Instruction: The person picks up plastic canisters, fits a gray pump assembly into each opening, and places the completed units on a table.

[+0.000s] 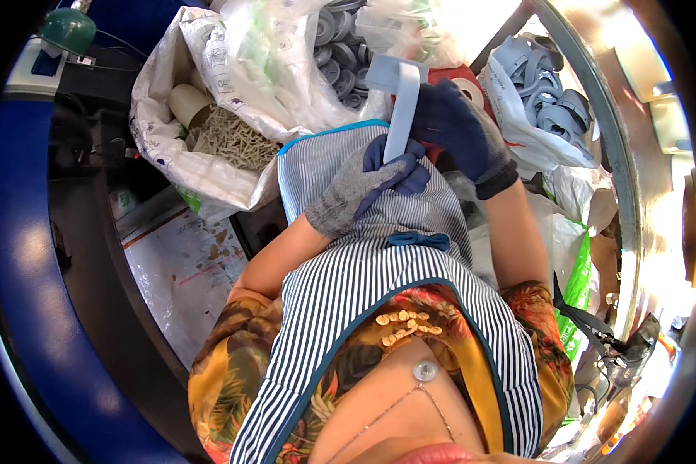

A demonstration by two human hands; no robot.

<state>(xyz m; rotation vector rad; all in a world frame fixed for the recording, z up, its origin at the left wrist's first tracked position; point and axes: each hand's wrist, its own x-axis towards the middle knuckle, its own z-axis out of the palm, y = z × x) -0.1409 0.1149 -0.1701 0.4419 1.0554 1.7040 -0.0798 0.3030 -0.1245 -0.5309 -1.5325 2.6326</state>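
Observation:
A light blue-grey plastic piece, with a flat plate at its top and a long curved strip, stands up from my left hand. That hand wears a grey and navy glove and is closed around the strip's lower end, above my striped apron. Close to the strip's right side is my right hand, gloved the same way. Its fingers look apart and seem to hold nothing; whether they touch the piece cannot be made out.
At the left, a white woven sack holds thin pale offcuts and a beige cup. Behind, a clear plastic bag contains grey round parts. Blue-grey curved parts fill a bag at the right, beside a metal frame.

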